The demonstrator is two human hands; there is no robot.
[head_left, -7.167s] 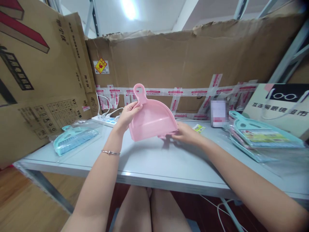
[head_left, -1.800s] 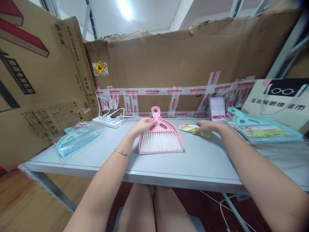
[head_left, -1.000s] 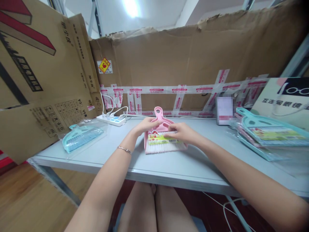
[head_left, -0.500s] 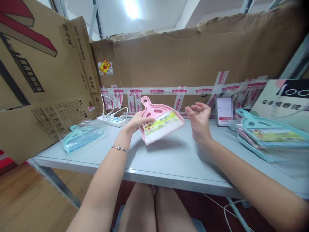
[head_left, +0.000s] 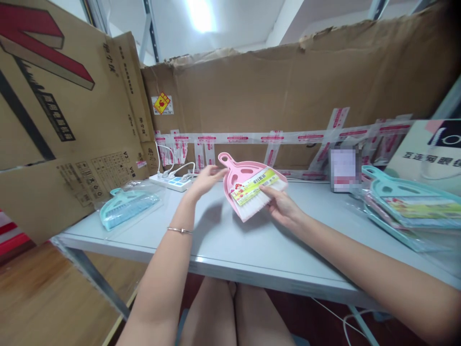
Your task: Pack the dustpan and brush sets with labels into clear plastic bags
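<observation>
A pink dustpan (head_left: 240,180) with a white-bristled brush (head_left: 260,200) nested in it is held tilted above the grey table (head_left: 252,250). A yellow-green label card (head_left: 254,186) lies across the brush. My right hand (head_left: 282,206) grips the set from below at its wide bristle end, thumb on top. My left hand (head_left: 205,178) is just left of the pan's handle, fingers stretched out, fingertips near the handle but holding nothing.
A teal brush in a clear bag (head_left: 124,210) lies at the table's left. Bagged teal dustpan sets (head_left: 406,206) are stacked at the right. A white power strip (head_left: 169,181) sits at the back. Taped cardboard walls (head_left: 288,96) enclose the back and left.
The dustpan set passed from my left hand to my right. My left hand let go and opened beside the handle; my right hand, open half a second ago, now grips the bristle end.
</observation>
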